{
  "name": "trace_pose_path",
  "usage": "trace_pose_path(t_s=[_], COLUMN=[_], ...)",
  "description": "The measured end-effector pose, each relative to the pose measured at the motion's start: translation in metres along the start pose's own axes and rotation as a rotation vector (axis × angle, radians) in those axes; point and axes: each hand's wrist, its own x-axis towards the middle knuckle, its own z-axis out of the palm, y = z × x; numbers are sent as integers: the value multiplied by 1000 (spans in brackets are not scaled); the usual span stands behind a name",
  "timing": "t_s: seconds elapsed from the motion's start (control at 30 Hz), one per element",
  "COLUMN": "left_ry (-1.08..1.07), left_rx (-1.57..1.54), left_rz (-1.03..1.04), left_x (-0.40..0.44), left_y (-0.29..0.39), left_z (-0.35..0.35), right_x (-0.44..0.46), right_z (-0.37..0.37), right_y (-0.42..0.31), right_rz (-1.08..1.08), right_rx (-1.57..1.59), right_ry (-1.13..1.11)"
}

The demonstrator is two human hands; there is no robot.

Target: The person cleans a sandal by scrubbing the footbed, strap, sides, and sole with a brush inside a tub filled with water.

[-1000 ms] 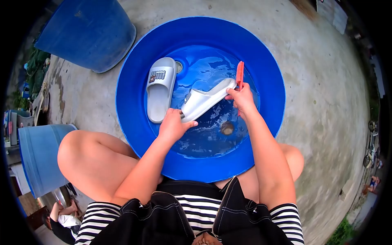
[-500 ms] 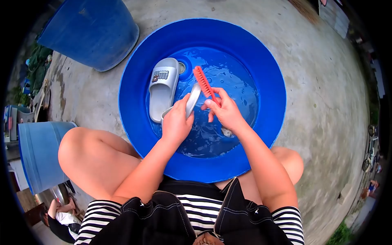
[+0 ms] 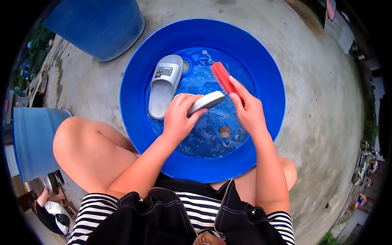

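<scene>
My left hand (image 3: 179, 116) grips a grey slide sandal (image 3: 208, 101), held tilted on its side above the water. In my right hand (image 3: 249, 108) is a red scrubbing brush (image 3: 223, 77), its bristles facing left toward the sandal but apart from it. A second grey slide sandal (image 3: 162, 98), with a cartoon patch on its strap, lies at the left inside the blue tub (image 3: 267, 81). Shallow water (image 3: 204, 141) covers the tub's bottom. A small pale lump (image 3: 224, 131), too unclear to name, sits in the water below my hands.
A large blue barrel (image 3: 102, 28) stands on the concrete floor (image 3: 322, 110) at the upper left. A lighter blue bucket (image 3: 38, 143) is beside my left knee. Another person (image 3: 53, 208) sits at the lower left. Motorbikes (image 3: 361, 163) stand at the far right.
The held sandal has swung from nearly upright to slanting rightward. The brush has moved right and turned, showing more of its back. My right hand has shifted right, away from the sandal.
</scene>
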Motion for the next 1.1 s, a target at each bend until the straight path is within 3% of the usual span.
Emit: trace_pose_path(t_s=[0.07, 0.23, 0.53, 0.63, 0.8, 0.83, 0.9, 0.97, 1.03, 1.1], left_ry=[35, 186, 118, 107, 71, 99, 134, 185, 198, 172], left_rx=[21, -17, 46, 81, 99, 128, 163, 243, 255, 193], left_rz=[3, 77, 137, 180, 218, 302, 375, 480, 479, 438], left_x=[0, -5, -13, -11, -7, -4, -2, -3, -8, -9], left_y=[-1, 1, 8, 16, 24, 27, 28, 28, 20, 13], left_z=[2, 5, 18, 17, 9, 4, -2, -1, 6, 11], right_x=[-7, -53, -53, -59, -46, -42, -36, -38, -37, -34], right_z=[-4, -5, -24, -28, -38, -34, -28, -30, -16, 1], right_y=[-15, -42, -20, -26, -15, -14, -16, -24, -25, -8], right_rz=[-241, -344, -148, -204, -118, -115, 46, 194, 531, 637], right_rx=[41, -250, -457, -271, -465, -470, 224, 335, 573, 860], right_ry=[21, -113, 94, -34, 75, 76, 183, 65, -82, -222])
